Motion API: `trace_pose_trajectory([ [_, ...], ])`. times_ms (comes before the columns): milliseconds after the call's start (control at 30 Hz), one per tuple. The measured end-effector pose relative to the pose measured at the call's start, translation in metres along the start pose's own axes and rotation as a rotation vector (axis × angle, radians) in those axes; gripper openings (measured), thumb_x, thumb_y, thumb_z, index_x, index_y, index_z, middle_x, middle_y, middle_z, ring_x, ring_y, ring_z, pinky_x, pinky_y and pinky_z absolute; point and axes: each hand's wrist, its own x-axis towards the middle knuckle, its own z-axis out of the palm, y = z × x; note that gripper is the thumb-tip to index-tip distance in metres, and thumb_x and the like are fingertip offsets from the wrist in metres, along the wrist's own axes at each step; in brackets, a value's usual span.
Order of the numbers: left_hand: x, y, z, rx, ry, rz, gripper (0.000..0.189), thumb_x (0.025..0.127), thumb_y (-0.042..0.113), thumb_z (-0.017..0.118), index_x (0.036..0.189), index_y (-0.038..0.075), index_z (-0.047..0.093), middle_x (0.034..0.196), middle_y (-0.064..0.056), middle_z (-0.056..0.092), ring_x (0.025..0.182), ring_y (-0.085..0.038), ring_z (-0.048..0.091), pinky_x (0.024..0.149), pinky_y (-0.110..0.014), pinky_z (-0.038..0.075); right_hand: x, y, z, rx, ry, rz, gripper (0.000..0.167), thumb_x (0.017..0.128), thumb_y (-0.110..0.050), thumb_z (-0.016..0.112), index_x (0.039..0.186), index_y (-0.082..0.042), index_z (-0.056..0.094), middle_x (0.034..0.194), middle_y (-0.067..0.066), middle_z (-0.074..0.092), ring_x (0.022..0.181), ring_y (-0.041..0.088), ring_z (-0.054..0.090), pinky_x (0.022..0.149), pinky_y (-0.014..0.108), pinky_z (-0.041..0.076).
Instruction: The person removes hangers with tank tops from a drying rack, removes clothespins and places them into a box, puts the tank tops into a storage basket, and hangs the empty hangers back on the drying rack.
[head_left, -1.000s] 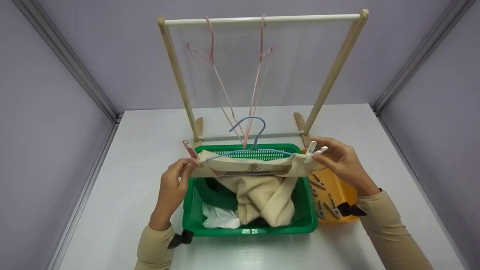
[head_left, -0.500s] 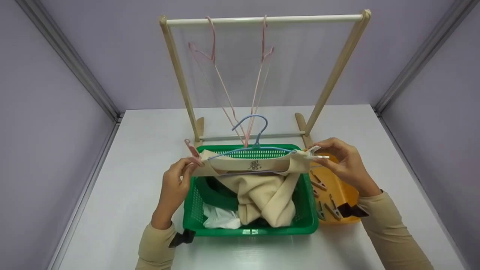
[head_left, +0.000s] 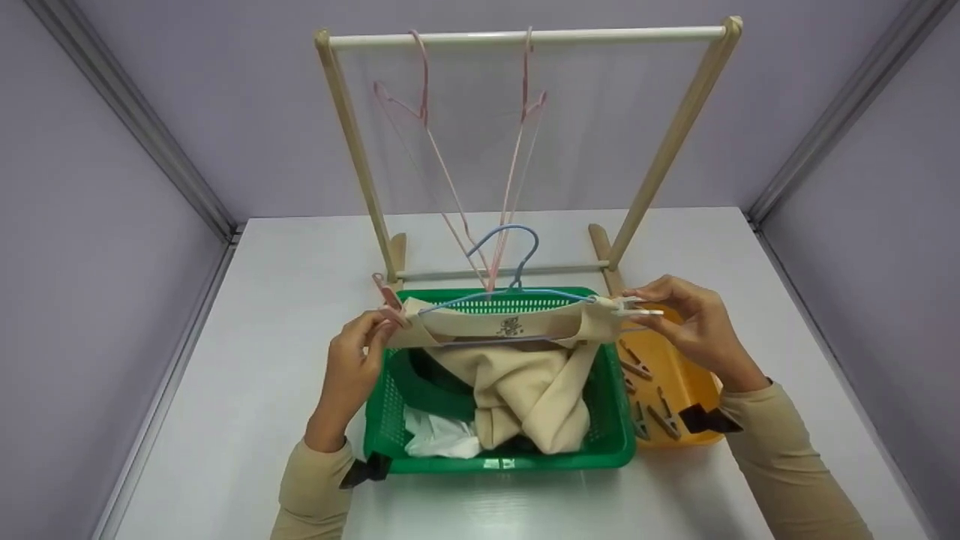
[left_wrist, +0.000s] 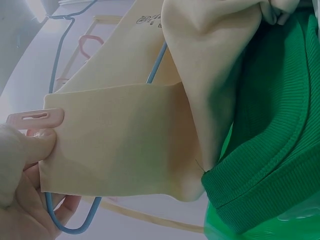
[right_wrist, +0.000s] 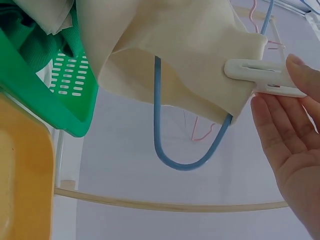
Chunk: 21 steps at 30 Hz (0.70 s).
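A beige garment [head_left: 517,326] with a small dark print is stretched between both hands on a blue hanger [head_left: 536,240], above the green basket. My left hand [head_left: 349,367] pinches its left corner, thumb in front, beside a pink clothespin [left_wrist: 37,118] clipped there. The hanger's blue end [left_wrist: 75,230] pokes out below the cloth. At the other corner my right hand [head_left: 694,330] pinches a white clothespin [right_wrist: 245,70] between thumb and fingers. That clothespin lies over the cloth's edge, and a blue hanger loop [right_wrist: 182,166] hangs out beneath. The garment's lower part bunches down into the basket.
The green basket [head_left: 495,463] also holds green and white cloth. An orange tray [head_left: 701,386] with several clothespins [head_left: 664,420] stands at its right. Behind is a wooden rack with a white bar [head_left: 472,39], where two pink hangers [head_left: 425,82] hang.
The white clothespin has turned from slanting upward to lying nearly level at the right corner. The garment and hanger have risen slightly. My left hand keeps its pinch.
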Motion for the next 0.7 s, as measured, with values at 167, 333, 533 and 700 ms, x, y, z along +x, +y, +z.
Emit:
trace_pose_trajectory([
  [167,0.0,-0.001,0.0,-0.015,-0.014,-0.023,0.01,0.095,0.004,0.057,0.1,0.001,0.065,0.097,-0.011,0.071,0.089,-0.021,0.065,0.077,-0.031,0.056,-0.001,-0.005,-0.005,-0.005,0.042,-0.039,0.014,0.078,0.022,0.064,0.091,0.019,0.06,0.099,-0.007,0.071,0.101,0.003,0.068,0.091,0.017,0.054],
  [333,-0.001,-0.003,0.0,-0.01,-0.01,-0.006,0.012,0.096,0.007,0.056,0.1,0.003,0.066,0.097,-0.009,0.071,0.091,-0.022,0.065,0.079,-0.028,0.055,-0.002,-0.008,-0.014,-0.025,0.082,-0.056,0.014,0.08,0.018,0.065,0.092,0.02,0.058,0.099,-0.008,0.071,0.102,0.003,0.069,0.094,0.016,0.052],
  [533,-0.001,-0.002,-0.001,-0.012,-0.013,-0.018,0.011,0.096,0.008,0.056,0.1,0.003,0.066,0.096,-0.009,0.071,0.09,-0.021,0.064,0.078,-0.028,0.055,-0.008,-0.006,-0.022,-0.001,0.142,0.0,0.017,0.08,0.02,0.063,0.095,0.025,0.055,0.099,-0.009,0.071,0.101,0.002,0.069,0.093,0.016,0.052],
  [700,-0.002,-0.001,-0.002,-0.006,-0.013,-0.023,0.011,0.095,0.007,0.057,0.1,0.003,0.066,0.097,-0.01,0.071,0.091,-0.022,0.065,0.078,-0.03,0.054,-0.01,0.002,-0.025,0.007,0.182,0.002,0.017,0.077,0.023,0.064,0.093,0.024,0.056,0.098,-0.005,0.073,0.099,0.002,0.07,0.089,0.014,0.053],
])
